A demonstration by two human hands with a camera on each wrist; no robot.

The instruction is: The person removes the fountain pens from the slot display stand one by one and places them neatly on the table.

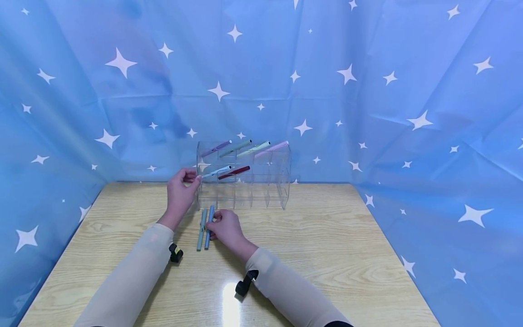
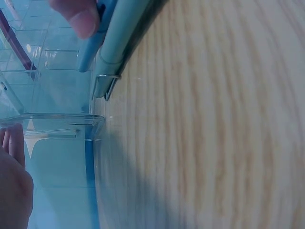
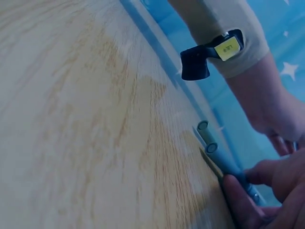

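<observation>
- R hand (image 1: 226, 228): thumb + fingers pinched on blue pen (image 1: 209, 228), gripping approx. mid-length.
- Blue pen: in front of clear rack (image 1: 288, 172), near its L end; top end points twd rack. Can't tell if it's fully off the worktop (image 1: 327, 254).
- Teal pen (image 1: 201, 230): just L of blue pen, nearly parallel, on worktop; metal clip shows in L wrist view.
- L hand (image 1: 182, 187): at rack's L end, thumb + bent fingers clamped on the side wall edge; fingers also seen by the clear wall in L wrist view.
- Clear rack: see-through, tiered, split into compartments; stands at back of worktop.
- Upper row, L to R: purple pen (image 1: 216, 148), dk green pen (image 1: 235, 148), mint pen (image 1: 254, 148), pink pen (image 1: 271, 149). All slanted, ends up to the R.
- Row below: lt blue pen (image 1: 216, 171) nearest L hand, then red pen (image 1: 234, 172); same slant.
- Both arms in lt sleeves (image 1: 130, 274), w/ a blk wrist mount (image 1: 176, 253) on L and another on R; L one has yellow label, per R wrist view.
- Worktop: pale wood grain, bright glare spot btwn the arms.
- Behind + at sides: blue backdrop (image 1: 261, 59) w/ white 4-pt stars, some creases.
</observation>
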